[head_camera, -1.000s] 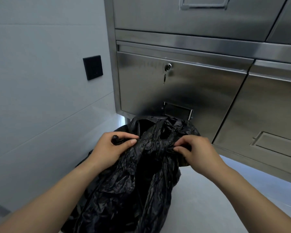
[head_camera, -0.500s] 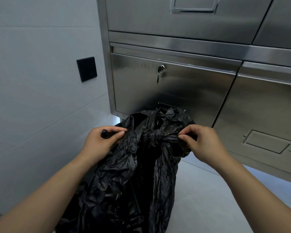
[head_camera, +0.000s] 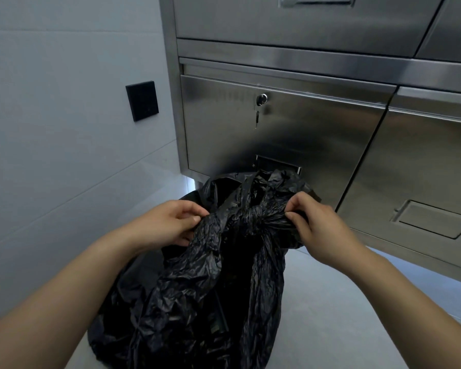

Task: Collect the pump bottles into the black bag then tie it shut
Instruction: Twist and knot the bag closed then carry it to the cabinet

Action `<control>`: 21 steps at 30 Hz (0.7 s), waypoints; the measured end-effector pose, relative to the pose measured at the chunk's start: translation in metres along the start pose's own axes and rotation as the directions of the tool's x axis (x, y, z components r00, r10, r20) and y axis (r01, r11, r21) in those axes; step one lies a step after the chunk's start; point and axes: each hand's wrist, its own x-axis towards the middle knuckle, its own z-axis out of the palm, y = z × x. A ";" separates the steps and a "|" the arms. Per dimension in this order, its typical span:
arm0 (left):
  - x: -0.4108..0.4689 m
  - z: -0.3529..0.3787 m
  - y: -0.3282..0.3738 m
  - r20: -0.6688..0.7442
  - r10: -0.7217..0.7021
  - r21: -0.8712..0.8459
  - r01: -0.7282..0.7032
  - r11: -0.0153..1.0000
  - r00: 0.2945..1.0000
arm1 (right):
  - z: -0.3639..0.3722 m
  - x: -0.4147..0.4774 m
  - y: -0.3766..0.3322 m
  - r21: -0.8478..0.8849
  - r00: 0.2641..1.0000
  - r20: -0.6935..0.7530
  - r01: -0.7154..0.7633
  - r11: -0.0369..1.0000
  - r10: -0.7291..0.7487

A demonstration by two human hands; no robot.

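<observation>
Left hand (head_camera: 168, 225) and right hand (head_camera: 320, 230) each pinch a black bag (head_camera: 205, 302) tail beside the knot (head_camera: 261, 219) — best pulled apart evenly to cinch it.

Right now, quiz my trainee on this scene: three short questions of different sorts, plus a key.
1. True or false: the left hand and the right hand both grip the black bag.
2. What hangs from the lock on the steel cabinet? A) key B) towel C) glove
3. Fill in: in this view, the black wall plate sits ___ of the cabinet.
Key: 1 true; 2 A; 3 left.
</observation>
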 end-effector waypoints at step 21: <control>0.016 0.037 -0.003 -0.522 0.128 -0.267 -0.304 0.915 0.843 | 0.024 0.001 -0.021 -0.066 0.986 -0.099 -0.141 0.988 0.134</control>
